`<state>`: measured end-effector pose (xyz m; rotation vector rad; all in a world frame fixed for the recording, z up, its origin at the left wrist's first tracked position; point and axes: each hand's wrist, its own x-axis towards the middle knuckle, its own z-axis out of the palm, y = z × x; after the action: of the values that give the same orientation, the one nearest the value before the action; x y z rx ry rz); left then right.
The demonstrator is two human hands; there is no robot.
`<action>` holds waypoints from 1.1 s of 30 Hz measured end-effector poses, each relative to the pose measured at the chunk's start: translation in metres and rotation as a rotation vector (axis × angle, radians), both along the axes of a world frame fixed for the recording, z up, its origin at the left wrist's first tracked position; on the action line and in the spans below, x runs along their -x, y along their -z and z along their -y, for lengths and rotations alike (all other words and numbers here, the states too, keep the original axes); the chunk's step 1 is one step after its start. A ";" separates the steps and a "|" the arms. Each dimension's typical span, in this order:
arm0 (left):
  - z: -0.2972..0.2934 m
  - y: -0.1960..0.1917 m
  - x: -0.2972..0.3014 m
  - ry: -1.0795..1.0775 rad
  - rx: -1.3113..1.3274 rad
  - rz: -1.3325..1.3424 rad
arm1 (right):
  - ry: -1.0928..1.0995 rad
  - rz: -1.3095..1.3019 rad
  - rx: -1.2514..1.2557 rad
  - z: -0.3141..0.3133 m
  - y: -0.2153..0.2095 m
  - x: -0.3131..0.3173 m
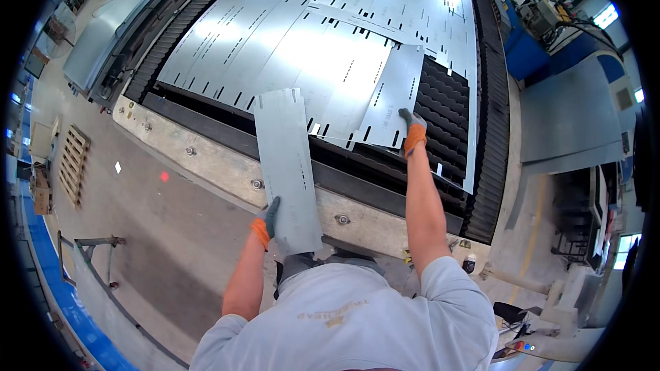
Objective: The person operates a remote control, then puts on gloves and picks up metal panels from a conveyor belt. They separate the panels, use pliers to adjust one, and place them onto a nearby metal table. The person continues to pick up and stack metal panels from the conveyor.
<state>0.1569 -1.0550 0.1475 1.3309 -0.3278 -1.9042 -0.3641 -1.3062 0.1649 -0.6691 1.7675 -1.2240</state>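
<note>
While gripped: cut panel (287, 165), left hand (268, 220).

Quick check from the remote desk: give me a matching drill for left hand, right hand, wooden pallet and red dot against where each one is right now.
1 left hand
2 right hand
3 wooden pallet
4 red dot

A lying on the floor, far left
B on the cut panel over the dark slats
C gripping the long panel
D glowing on the floor

1-C, 2-B, 3-A, 4-D

One head-worn fisheye looks steeply down from close above the person's shoulders onto the cutting bed (206, 158), edges bending.
</note>
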 end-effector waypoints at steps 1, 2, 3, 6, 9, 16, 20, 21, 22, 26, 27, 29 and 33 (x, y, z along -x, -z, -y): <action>0.003 -0.001 0.001 0.043 -0.017 -0.046 | -0.009 -0.058 -0.083 -0.009 0.012 0.024; 0.023 -0.002 0.026 0.170 -0.010 -0.173 | -0.032 -0.130 -0.280 -0.037 0.017 0.115; 0.008 -0.003 0.000 0.089 -0.049 -0.124 | -0.516 -0.961 -0.288 -0.028 0.025 0.046; -0.003 0.007 -0.011 0.028 -0.016 -0.033 | 0.042 -0.626 -0.093 -0.030 -0.007 -0.034; 0.000 0.009 -0.015 0.111 -0.027 -0.047 | 0.005 -0.472 -0.079 -0.019 -0.035 -0.035; 0.014 -0.012 0.009 0.132 -0.022 -0.209 | -0.065 0.157 -0.176 -0.050 0.015 0.019; 0.002 0.006 -0.004 0.080 -0.055 -0.132 | -0.189 -0.309 -0.417 -0.033 -0.007 -0.012; 0.003 0.007 -0.005 0.079 -0.052 -0.123 | -0.125 -0.406 -0.277 -0.034 -0.009 -0.020; 0.006 0.009 -0.001 0.096 -0.035 -0.127 | -0.055 -0.358 -0.164 -0.034 -0.010 -0.021; 0.005 0.013 0.004 0.094 -0.030 -0.121 | 0.017 -0.539 -0.234 -0.034 -0.024 -0.027; 0.004 0.012 0.004 0.079 -0.041 -0.116 | 0.008 -0.596 -0.273 -0.033 -0.029 -0.032; 0.010 0.006 0.011 0.107 -0.007 -0.077 | -0.008 -0.574 -0.229 -0.032 -0.030 -0.020; -0.014 -0.008 -0.001 0.043 0.016 -0.026 | -0.159 0.098 -0.081 -0.030 -0.032 -0.043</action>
<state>0.1575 -1.0413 0.1559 1.2970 -0.3612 -1.9490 -0.3209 -1.2758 0.1972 -0.6776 1.6414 -1.0546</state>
